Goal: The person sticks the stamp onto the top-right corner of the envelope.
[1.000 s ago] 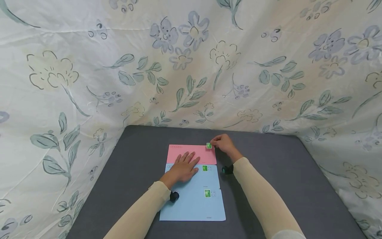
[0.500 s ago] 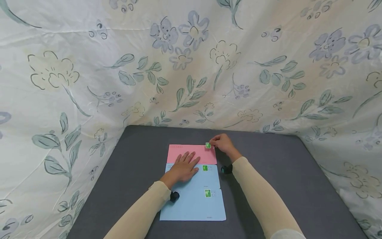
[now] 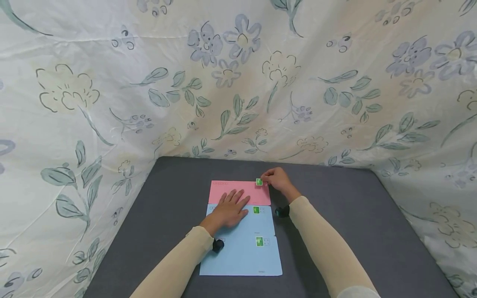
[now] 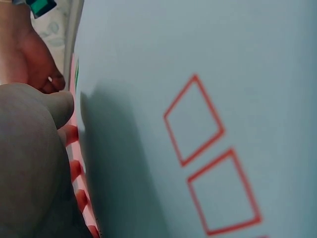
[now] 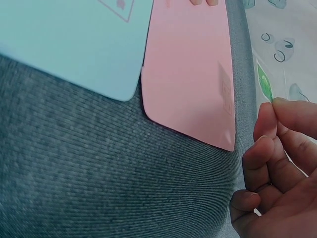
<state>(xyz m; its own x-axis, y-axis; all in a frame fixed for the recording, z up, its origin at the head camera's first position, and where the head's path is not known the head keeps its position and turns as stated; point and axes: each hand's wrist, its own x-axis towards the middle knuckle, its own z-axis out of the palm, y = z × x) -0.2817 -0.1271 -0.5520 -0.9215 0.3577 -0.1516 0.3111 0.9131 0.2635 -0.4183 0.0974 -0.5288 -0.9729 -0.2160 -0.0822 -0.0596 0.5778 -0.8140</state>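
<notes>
My right hand (image 3: 280, 181) pinches a small green stamp (image 3: 258, 181) by its right edge, thumb against forefinger. In the right wrist view the stamp (image 5: 265, 82) is held up off the paper, beside the far edge of the pink envelope (image 5: 190, 74). Seen from the head, it appears over the top right corner of the pink envelope (image 3: 257, 196). Fingers spread, my left hand (image 3: 229, 209) rests across the pink envelope and the upper blue envelope (image 3: 266, 225). A lower blue envelope (image 3: 246, 260) lies nearest me. Each blue one bears a green stamp near its right side.
The envelopes lie in a column on a dark grey table (image 3: 179, 198). A floral cloth (image 3: 238, 103) hangs behind and at both sides. Dark wrist devices (image 3: 218, 245) sit at both cuffs.
My right hand has shifted slightly left with the stamp, further over the pink envelope's corner. The left hand and the envelopes stay where they were.
</notes>
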